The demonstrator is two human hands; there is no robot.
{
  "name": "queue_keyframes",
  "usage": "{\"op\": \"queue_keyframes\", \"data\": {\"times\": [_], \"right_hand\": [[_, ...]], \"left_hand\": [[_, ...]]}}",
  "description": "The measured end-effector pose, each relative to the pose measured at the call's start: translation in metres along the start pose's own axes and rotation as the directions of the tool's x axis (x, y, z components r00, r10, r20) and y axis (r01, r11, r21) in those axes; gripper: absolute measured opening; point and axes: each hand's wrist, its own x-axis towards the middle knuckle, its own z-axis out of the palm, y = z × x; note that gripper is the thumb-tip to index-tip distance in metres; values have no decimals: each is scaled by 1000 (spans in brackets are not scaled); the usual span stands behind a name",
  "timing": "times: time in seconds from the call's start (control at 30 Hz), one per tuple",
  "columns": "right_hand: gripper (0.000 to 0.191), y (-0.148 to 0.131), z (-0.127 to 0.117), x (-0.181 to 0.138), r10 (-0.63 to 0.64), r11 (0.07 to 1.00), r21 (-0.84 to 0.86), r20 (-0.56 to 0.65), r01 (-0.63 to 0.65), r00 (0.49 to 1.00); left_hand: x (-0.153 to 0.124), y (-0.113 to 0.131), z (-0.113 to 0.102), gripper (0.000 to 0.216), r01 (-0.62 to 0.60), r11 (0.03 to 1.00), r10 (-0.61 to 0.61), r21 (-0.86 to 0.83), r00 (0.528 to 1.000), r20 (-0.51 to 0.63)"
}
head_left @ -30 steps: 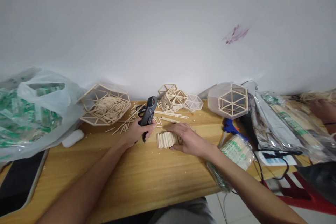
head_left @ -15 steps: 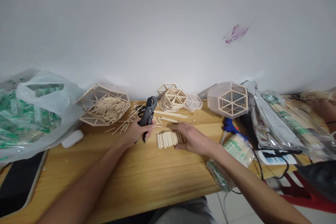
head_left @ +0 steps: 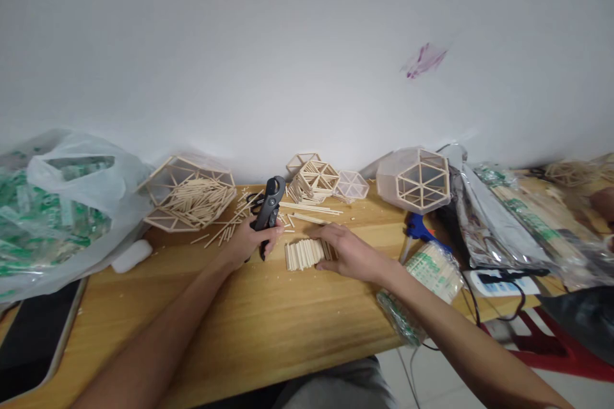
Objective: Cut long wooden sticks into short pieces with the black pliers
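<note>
My left hand is closed round a black cutting tool that stands upright on the wooden table. My right hand lies curled over the right end of a small row of short cut wooden sticks, fingers touching them. The two hands are a stick-row apart. Loose longer sticks lie just behind the hands.
Against the wall stand stick-built polyhedra: a large one filled with sticks, small ones, and a covered one. A plastic bag and a tablet are at left. A blue glue gun, stick packets and another person's hand are at right.
My right hand slid a little to the right along the row of short sticks, uncovering more of it. The left hand and the tool stayed put.
</note>
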Motion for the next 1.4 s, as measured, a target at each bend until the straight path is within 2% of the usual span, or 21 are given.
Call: {"op": "queue_keyframes", "data": {"times": [0.2,0.47,0.67,1.07,1.4], "right_hand": [[74,1,-10,-8,47,998,-32,23,-46,999],[78,18,-20,-22,157,987,-42,63,-155,985],[63,23,-14,-20,112,994,-8,-13,-112,994],[67,14,-9,-19,144,990,10,-7,-143,990],[67,17,-5,-16,93,995,42,-17,-92,996]], "left_hand": [[-2,4,2,35,-4,1000,4,4,1000,2],[-2,5,3,34,-2,1000,2,18,1000,6],[-1,3,1,32,-5,1000,5,15,1000,19],[0,0,-2,27,-37,998,35,58,999,28],[1,-1,-1,31,-13,999,13,50,1000,8]]}}
